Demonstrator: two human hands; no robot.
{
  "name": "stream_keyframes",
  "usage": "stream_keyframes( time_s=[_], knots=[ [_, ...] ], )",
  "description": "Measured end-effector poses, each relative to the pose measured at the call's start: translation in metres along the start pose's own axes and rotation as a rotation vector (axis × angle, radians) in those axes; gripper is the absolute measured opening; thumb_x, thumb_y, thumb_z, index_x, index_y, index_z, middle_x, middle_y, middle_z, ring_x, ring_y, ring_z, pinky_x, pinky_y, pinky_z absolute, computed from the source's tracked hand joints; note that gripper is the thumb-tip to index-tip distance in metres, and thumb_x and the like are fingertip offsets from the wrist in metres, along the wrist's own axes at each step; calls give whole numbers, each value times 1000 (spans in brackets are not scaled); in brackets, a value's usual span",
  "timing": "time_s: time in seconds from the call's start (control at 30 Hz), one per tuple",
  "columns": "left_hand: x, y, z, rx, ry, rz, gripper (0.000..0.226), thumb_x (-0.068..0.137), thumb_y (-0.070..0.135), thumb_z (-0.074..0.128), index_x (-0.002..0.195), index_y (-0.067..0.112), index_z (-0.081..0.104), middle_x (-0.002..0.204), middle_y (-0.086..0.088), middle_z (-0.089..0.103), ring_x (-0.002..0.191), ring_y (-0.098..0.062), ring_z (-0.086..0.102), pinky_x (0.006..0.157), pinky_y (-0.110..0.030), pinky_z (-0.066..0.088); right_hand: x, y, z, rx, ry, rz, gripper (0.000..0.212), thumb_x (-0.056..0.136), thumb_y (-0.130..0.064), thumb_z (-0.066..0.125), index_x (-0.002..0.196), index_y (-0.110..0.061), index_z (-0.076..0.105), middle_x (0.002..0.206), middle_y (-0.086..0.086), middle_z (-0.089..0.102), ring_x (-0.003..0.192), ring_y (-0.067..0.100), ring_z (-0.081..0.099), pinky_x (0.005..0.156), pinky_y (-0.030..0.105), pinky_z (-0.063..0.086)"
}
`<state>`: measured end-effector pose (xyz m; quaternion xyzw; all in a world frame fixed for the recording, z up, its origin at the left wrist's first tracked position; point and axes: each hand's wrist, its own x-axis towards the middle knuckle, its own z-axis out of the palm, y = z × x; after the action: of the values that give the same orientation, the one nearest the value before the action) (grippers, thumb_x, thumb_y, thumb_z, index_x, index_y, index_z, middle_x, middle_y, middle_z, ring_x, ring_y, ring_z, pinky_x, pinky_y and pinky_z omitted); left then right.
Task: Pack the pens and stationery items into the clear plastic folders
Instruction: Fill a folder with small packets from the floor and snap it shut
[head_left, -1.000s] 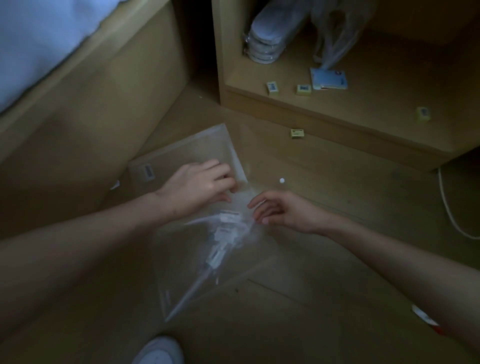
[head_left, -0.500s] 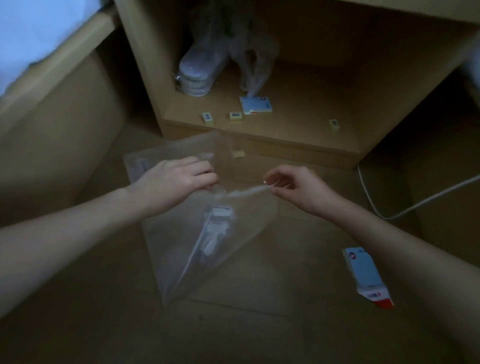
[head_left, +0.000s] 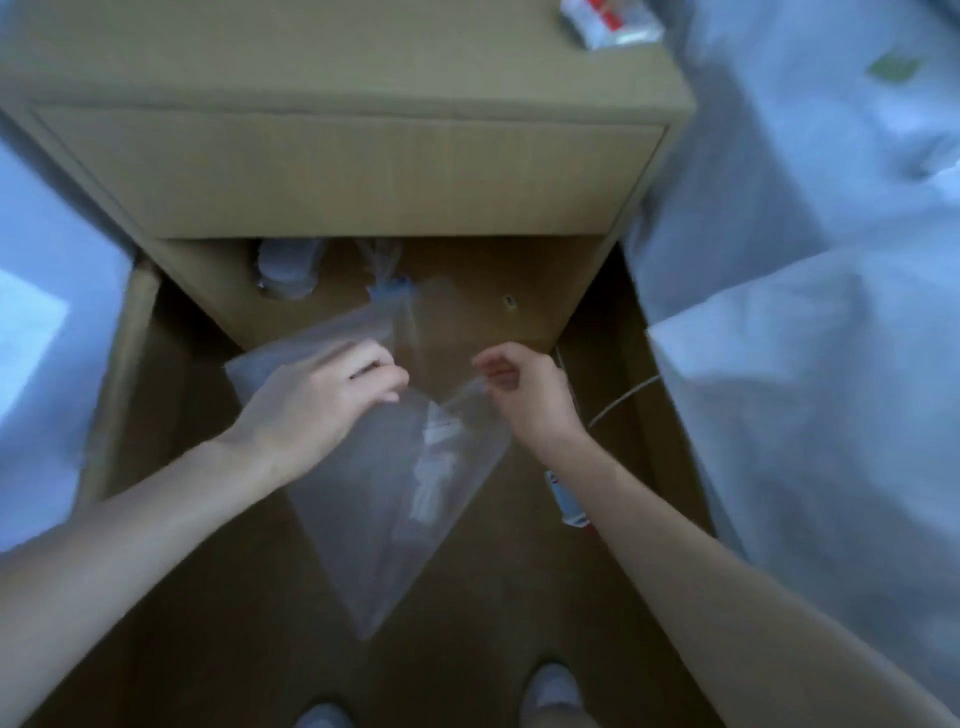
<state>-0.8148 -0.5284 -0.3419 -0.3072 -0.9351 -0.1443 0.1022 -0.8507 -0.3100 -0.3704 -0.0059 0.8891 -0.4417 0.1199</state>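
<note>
Left hand (head_left: 322, 400): gripping the clear folder (head_left: 384, 509) by its top edge, mid-frame.
Right hand (head_left: 524, 395): pinching the opposite corner; the folder is hanging between both.

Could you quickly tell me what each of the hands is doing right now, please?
Left hand: grips the top edge of the clear folder.
Right hand: pinches the folder's other top edge.

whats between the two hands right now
In the head view, the top edge of the clear plastic folder spans between the left hand and right hand; both pinch it.
</note>
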Motion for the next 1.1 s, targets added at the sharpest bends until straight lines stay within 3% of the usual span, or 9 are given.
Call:
stream_keyframes(
  time_s=[0.2, 0.27, 0.37, 0.47, 0.6, 0.67, 0.77, 0.9, 1.1],
  knots=[
    [45, 44, -108, -67, -21, 29, 37, 57, -2, 87, 90, 6, 71, 89, -6, 64, 82, -11, 56, 61, -16, 45, -43, -88, -95, -12, 23, 16, 31, 89, 3, 54, 111, -17, 65, 102, -7, 64, 91, -1, 57, 72, 3, 43],
    [56, 54, -132, -87, -15, 39, 39, 54, -6, 87, 89, 3, 71, 88, -8, 65, 86, -11, 52, 72, -22, 46, -51, -112, -115, -2, 47, 21, 31, 89, 3, 54, 110, -17, 65, 99, -9, 63, 89, -1, 56, 71, 2, 42],
    [72, 62, -167, -131, 1, 24, 34, 61, -7, 83, 91, 2, 69, 91, -10, 63, 86, -12, 54, 63, -29, 57, -59, -144, -137, 32, 73, 40, 33, 86, 6, 54, 108, -15, 66, 90, -15, 60, 81, -7, 55, 71, 2, 42],
    [89, 65, -197, -129, 34, 22, 22, 70, -4, 79, 87, 3, 67, 88, -8, 61, 85, -13, 51, 59, -33, 56, -66, -171, -157, 51, 111, 49, 36, 84, 9, 51, 108, -14, 67, 86, -19, 59, 81, -5, 55, 69, 0, 40],
    [108, 73, -223, -109, 78, -2, 6, 76, 7, 70, 82, 8, 67, 85, -2, 60, 84, -12, 48, 56, -32, 54, -70, -192, -188, 54, 196, 85, 36, 84, 5, 49, 110, -13, 66, 89, -9, 62, 83, 5, 56, 68, -1, 37],
    [116, 80, -231, -117, 86, -16, 11, 74, 4, 76, 80, 8, 67, 84, -2, 61, 83, -12, 47, 55, -30, 53, -69, -193, -204, 52, 228, 99, 36, 85, 5, 50, 111, -13, 65, 93, -6, 62, 86, 7, 56, 69, -1, 37],
    [129, 91, -238, -119, 74, -41, 20, 66, -1, 83, 77, 6, 67, 80, -3, 62, 81, -12, 46, 50, -26, 48, -70, -184, -225, 59, 282, 135, 33, 86, 3, 51, 111, -14, 65, 93, -7, 62, 88, 10, 58, 73, 13, 44],
    [147, 103, -228, -125, 44, -43, 23, 63, -4, 84, 76, 6, 68, 80, -3, 61, 81, -12, 45, 51, -25, 47, -63, -157, -248, 56, 318, 195, 33, 86, 3, 54, 113, -14, 64, 98, -6, 62, 89, 10, 58, 66, 4, 39],
    [176, 112, -207, -72, -15, -54, 22, 65, -3, 83, 78, 6, 68, 83, -6, 62, 84, -14, 46, 52, -31, 53, -13, -102, -312, 30, 432, 326, 32, 87, -6, 58, 119, -13, 58, 111, 6, 62, 88, 16, 57, 62, 14, 39]
  ],
)
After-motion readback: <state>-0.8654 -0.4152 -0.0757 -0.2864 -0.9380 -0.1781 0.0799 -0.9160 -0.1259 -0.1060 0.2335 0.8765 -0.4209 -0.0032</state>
